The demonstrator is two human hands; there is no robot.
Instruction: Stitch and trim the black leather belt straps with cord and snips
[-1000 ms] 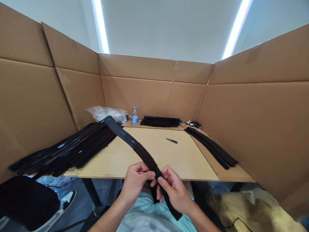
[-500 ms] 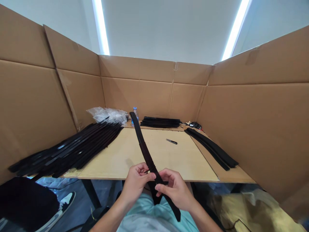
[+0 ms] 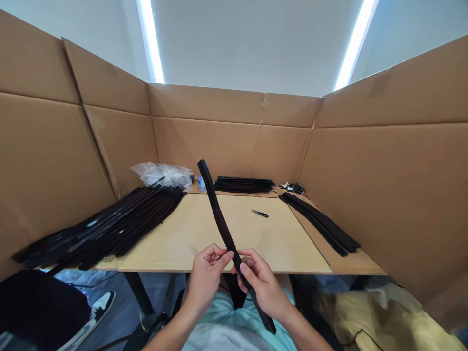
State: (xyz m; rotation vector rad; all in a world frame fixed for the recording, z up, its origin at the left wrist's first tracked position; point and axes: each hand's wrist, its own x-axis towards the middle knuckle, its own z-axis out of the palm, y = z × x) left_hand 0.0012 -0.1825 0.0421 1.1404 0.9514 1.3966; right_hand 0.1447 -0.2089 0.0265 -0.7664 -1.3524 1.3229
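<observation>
A long, slightly curved black strip (image 3: 223,225) rises at a slant from my lap to above the table's front half. Its middle part has a dull reddish-brown tint, with small ridges near my fingers. My left hand (image 3: 207,273) is closed, thumb and fingers pinched at the strip's left edge; anything small between the fingertips is hidden. Lower down, my right hand (image 3: 261,280) wraps its thumb and fingers around the same strip. The strip's lower end hangs past my right hand over the light green clothing on my lap.
Many black strips (image 3: 120,224) lie piled on the table's left; another stack (image 3: 244,184) is at the back. A few wider black strips (image 3: 318,222) rest on the right. Small snips (image 3: 260,213) lie mid-table. Clear plastic bags (image 3: 161,173), a bottle (image 3: 202,184) and cardboard walls (image 3: 204,141) stand behind.
The strip has turned a little about its length and its upper end has risen, now covering the bottle's top. My hands have shifted slightly up, the right one closing further round the strip.
</observation>
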